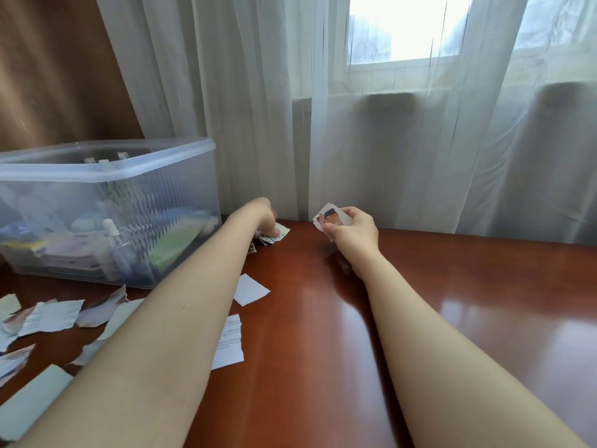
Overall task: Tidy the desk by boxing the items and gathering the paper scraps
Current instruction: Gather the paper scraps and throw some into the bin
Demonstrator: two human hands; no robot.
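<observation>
While the right hand (pixel 352 234) hovers just above a glossy red-brown wooden desk (pixel 323 334), its thumb and curled fingers pinch a small sheaf of torn printed scraps (pixel 331 216), held upright with a dark-and-orange picture showing. How many pieces are in the sheaf cannot be told.

Across a short gap, the left hand (pixel 265 218) reaches to the desk's far edge, fingers curled down on a crumpled clump of printed scraps (pixel 274 236) that lies on the wood. The fingertips are mostly hidden behind the wrist and the paper.

Both bare forearms run out of the bottom of the frame. A plain white paper scrap (pixel 250 289) lies between them, just beside the left forearm, and nearer the camera a torn slip with lines of print (pixel 230 341) is partly covered by that arm.

Left of the arm, a scatter of torn paper pieces (pixel 48 318) spreads to the frame's edge, with a pale green sheet (pixel 32 392) cut off at the lower left corner.

Behind them stands a clear ribbed plastic storage box (pixel 106 215) with its translucent lid on. Bottles and flat packs show inside, blurred by the ribbing.

A sheer white curtain (pixel 355 124) hangs to the desk, veiling a bright window (pixel 403 27).
</observation>
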